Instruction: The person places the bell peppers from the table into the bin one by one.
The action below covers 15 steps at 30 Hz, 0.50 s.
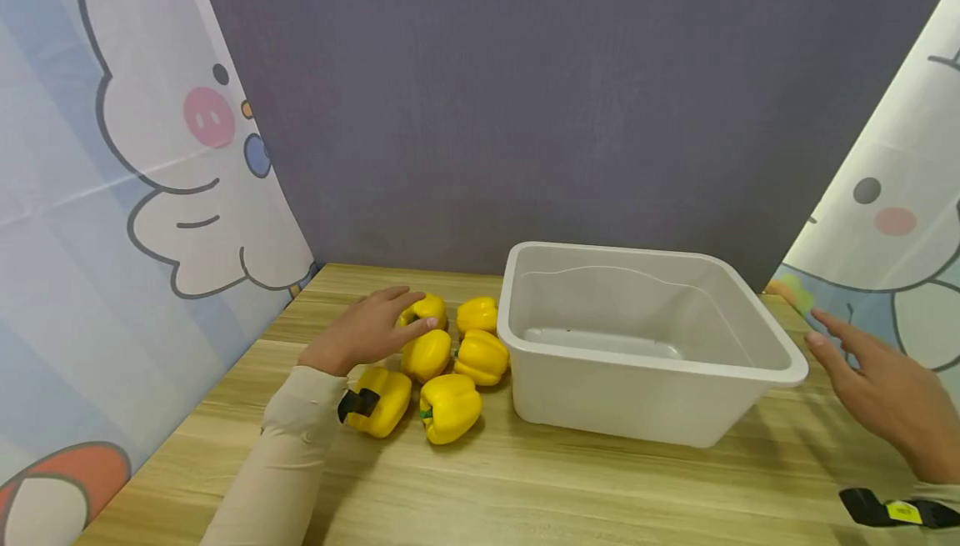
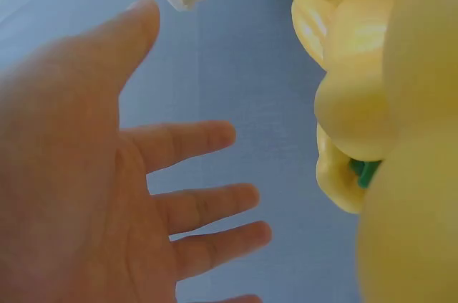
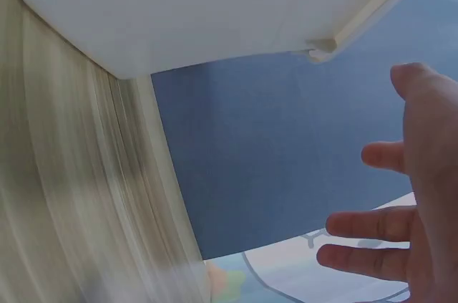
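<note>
Several yellow bell peppers lie in a cluster on the left of the table, some showing green stems. Over the back left of the cluster reaches my left hand, fingers extended and holding nothing; it partly covers the rearmost left pepper. The left wrist view has the spread fingers on one side and the peppers on the other, a gap between. Right of the peppers stands an off-white plastic bin, bare inside. My right hand hovers past its right end, fingers loosely extended, with nothing in them.
The wood-grain table runs back to a dark grey panel. Cartoon-printed cloths hang at the left and right. Near the bin's left wall sit the two closest peppers.
</note>
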Tool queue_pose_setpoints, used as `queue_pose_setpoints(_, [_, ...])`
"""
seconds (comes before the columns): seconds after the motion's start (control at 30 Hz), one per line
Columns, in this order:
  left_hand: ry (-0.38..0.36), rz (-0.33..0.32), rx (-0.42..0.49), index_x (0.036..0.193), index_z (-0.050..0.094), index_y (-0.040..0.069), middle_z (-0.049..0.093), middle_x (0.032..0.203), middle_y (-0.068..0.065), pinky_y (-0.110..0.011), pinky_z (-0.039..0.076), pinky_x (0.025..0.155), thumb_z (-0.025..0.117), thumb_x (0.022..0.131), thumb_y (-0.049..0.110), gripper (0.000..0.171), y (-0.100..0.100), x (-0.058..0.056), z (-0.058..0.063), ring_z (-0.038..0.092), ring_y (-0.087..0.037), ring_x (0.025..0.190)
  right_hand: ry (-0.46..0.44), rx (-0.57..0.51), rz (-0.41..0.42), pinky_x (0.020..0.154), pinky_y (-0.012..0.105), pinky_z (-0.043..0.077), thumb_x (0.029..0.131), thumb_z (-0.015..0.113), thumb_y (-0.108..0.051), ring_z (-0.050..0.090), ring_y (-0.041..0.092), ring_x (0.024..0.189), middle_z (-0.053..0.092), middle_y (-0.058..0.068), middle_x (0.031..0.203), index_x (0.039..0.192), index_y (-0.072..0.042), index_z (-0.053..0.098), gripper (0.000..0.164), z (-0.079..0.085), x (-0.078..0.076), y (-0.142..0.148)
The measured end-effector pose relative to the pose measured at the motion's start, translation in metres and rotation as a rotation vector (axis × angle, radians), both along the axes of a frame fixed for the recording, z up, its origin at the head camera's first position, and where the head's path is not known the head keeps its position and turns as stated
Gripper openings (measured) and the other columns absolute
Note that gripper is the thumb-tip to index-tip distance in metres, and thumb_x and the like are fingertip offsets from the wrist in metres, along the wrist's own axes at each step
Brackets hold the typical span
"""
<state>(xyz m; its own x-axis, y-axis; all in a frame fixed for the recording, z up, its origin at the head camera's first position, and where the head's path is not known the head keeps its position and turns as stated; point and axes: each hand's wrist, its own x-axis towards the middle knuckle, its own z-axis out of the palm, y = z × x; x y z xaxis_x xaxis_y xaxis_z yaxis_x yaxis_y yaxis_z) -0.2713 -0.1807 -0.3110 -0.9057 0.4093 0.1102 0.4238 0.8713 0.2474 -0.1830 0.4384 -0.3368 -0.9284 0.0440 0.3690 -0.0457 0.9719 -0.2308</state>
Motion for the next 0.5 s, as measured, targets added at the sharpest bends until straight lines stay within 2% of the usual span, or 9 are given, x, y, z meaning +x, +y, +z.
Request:
queue_pose_setpoints(0.13, [-0.009,-0.023,0.024,0.15,0.047,0.012,0.04,0.154,-0.019,-0.063,0.031,0.109,0.044,0.1,0.063,0.072,-0.001,0.001,-0.001,0.037,-0.042,0.14,0.067,-0.045,0.006,0.074,0.076,0.034,0.107,0.043,-0.035,0.047,0.065,0.104,0.048,0.042,0.13,0.155,-0.003,0.033,0.058,-0.003,0.002,-0.007])
queue_pose_setpoints(0.37, [-0.01,-0.061,0.041,0.148,0.05,0.01,0.045,0.15,-0.018,-0.06,0.034,0.108,0.05,0.101,0.055,0.065,-0.001,0.003,-0.001,0.042,-0.04,0.137,0.181,-0.182,0.019,0.076,0.071,0.037,0.108,0.042,-0.026,0.05,0.06,0.104,0.058,0.037,0.123,0.146,0.003,0.046,0.047,-0.007,0.007,-0.027])
queue_pose_setpoints(0.4, [-0.007,-0.068,0.042,0.148,0.05,0.009,0.046,0.15,-0.018,-0.06,0.035,0.108,0.05,0.102,0.054,0.064,-0.001,0.003,-0.001,0.043,-0.04,0.136,0.187,-0.198,0.021,0.076,0.07,0.038,0.109,0.042,-0.026,0.051,0.058,0.105,0.063,0.029,0.121,0.145,0.002,0.047,0.046,-0.007,0.008,-0.03])
queue_pose_setpoints(0.43, [-0.009,-0.071,0.042,0.147,0.05,0.009,0.046,0.149,-0.018,-0.059,0.035,0.108,0.051,0.102,0.053,0.063,-0.001,0.003,-0.001,0.043,-0.04,0.136,0.196,-0.214,0.023,0.076,0.068,0.039,0.109,0.042,-0.026,0.053,0.053,0.105,0.068,0.014,0.118,0.144,0.001,0.049,0.045,-0.007,0.009,-0.032])
queue_pose_setpoints(0.5, [-0.01,-0.083,0.043,0.147,0.051,0.009,0.047,0.148,-0.018,-0.059,0.036,0.108,0.051,0.102,0.051,0.062,-0.002,0.004,-0.001,0.044,-0.04,0.136,0.212,-0.235,0.029,0.076,0.062,0.039,0.109,0.042,-0.026,0.058,0.033,0.105,0.066,-0.018,0.109,0.142,-0.002,0.052,0.043,-0.006,0.012,-0.035])
